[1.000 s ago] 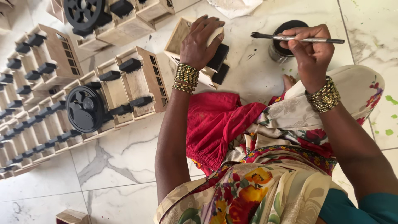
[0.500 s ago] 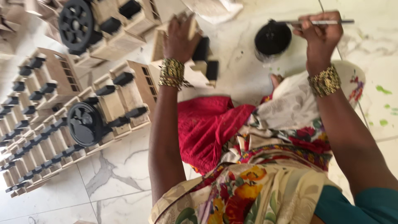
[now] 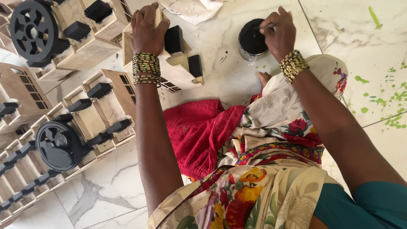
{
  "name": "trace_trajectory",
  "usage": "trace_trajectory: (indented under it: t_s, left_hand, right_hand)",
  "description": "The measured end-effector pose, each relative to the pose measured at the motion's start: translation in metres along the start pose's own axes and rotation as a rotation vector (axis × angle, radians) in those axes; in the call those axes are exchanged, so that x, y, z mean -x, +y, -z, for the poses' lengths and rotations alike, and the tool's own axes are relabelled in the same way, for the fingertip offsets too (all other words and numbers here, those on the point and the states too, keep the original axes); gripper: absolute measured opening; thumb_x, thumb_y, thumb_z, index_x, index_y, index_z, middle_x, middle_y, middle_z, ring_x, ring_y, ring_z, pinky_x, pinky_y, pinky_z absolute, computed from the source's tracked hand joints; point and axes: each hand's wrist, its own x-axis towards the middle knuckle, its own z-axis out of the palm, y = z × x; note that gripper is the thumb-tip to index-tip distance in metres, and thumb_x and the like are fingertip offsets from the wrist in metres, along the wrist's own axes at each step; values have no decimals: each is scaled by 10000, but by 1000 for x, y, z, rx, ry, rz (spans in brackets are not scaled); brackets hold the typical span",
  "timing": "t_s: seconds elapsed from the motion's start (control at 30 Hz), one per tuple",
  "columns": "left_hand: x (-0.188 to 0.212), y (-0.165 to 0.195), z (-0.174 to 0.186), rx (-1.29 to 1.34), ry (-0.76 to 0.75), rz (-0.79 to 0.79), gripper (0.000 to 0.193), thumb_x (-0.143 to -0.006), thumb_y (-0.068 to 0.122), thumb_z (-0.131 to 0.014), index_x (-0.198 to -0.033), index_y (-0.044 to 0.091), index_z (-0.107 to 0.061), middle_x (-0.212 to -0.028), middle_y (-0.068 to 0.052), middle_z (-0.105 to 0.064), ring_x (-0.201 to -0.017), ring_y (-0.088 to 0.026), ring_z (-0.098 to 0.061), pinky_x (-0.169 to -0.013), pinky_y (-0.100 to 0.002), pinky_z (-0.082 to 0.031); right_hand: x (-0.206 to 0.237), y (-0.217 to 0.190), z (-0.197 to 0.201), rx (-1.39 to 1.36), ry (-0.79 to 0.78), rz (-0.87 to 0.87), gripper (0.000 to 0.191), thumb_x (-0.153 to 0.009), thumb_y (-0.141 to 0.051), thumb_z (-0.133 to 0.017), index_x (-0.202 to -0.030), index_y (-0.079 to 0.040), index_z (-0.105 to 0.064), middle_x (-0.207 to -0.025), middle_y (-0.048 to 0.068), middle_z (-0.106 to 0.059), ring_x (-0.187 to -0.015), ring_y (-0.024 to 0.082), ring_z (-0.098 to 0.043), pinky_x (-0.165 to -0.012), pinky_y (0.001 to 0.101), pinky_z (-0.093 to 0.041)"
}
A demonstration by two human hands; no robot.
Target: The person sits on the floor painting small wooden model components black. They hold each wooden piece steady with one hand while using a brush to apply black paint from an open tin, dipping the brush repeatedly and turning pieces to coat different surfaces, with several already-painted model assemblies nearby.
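The left hand (image 3: pixel 146 26) lies palm down at about 11 o'clock in the view, fingers wrapped over the top of a wooden model (image 3: pixel 169 63) that rests on the marble floor (image 3: pixel 220 72); the hand grasps it and presses it down. The model carries two black blocks (image 3: pixel 174 39) just at 3 o'clock of the hand, and slotted windows show along its lower side. The right hand (image 3: pixel 280 33), at about 1 o'clock, is pinched shut on a thin brush (image 3: pixel 266 26) whose tip points to 9 o'clock, over a round tin of black paint (image 3: pixel 253 38) standing on the floor just at 9 o'clock of the hand. Whether the tip touches the paint cannot be told. A crumpled paper (image 3: pixel 190 8) lies at 12 o'clock, between the hands. At 9 o'clock, well apart from the held model, rows of like models (image 3: pixel 93 106) stand packed together, with two black wheels (image 3: pixel 33 30) among them. Green paint flecks (image 3: pixel 381 101) spot the tile at 3 o'clock. A red cloth (image 3: pixel 199 131) and a flowered garment (image 3: pixel 263 169) cover the lap at 6 o'clock.
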Motion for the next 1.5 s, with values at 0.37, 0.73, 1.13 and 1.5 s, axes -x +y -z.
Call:
trace_trajectory:
  t_s: [0.37,0.73,1.13,1.5]
  left_hand:
    - [7,-41,24,114,71,34,581,-933,392,-715,-1465,197,-587,-1464,-109,-581,-1415,-354,-420,-1164,-483,-388]
    - [17,-66,38,152,88,34,608,-890,347,-750,-1453,180,-591,-1439,-149,-602,-1353,-373,-492,-1116,-472,-426]
    - [81,-97,37,644,434,218,610,-847,247,-731,-1382,27,-537,-1390,-182,-543,-1120,-329,-705,-944,-430,-637]
    - [180,-50,-29,797,859,829,988,-774,550,-672,-1544,37,-326,-1545,-277,-327,-1382,-430,-403,-1054,-629,-437]
  right_hand:
    - [8,-2,10,-90,20,-139,200,-876,-25,-842,-841,-106,-663,-905,18,-741,-1059,317,-719,-1212,683,-149]
    - [19,11,55,-1412,40,-767,72,-1073,-23,-609,-1137,-14,-639,-1103,189,-732,-1078,324,-768,-957,403,-667]
    - [21,20,51,-1501,1,-687,51,-1094,41,-643,-1143,29,-654,-1127,237,-746,-1072,338,-777,-921,400,-685]
    - [23,-11,49,-1473,-22,-662,86,-1072,43,-686,-1149,21,-655,-1087,205,-732,-1050,350,-781,-951,428,-695]
